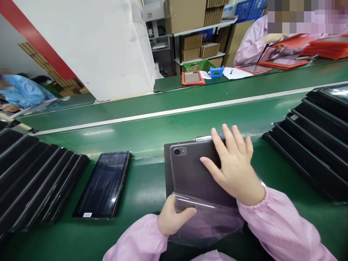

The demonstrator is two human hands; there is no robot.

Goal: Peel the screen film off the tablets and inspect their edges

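Green conveyor belt [146, 192]: grey tablet [195, 170], lower end inside a clear plastic sleeve [206, 226], film blurring that edge. Right hand [233, 170] lies spread on the tablet's back, fingers apart, not clamping. Left hand [174, 217] at the sleeve's mouth, thumb on film, fingers hidden; grip cannot be told.

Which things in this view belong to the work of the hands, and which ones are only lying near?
In the work:
the left hand, gripping a clear plastic bag
the right hand, spread on a grey tablet

Just lying about:
a face-up black tablet on the green conveyor belt
leaning rows of dark tablets
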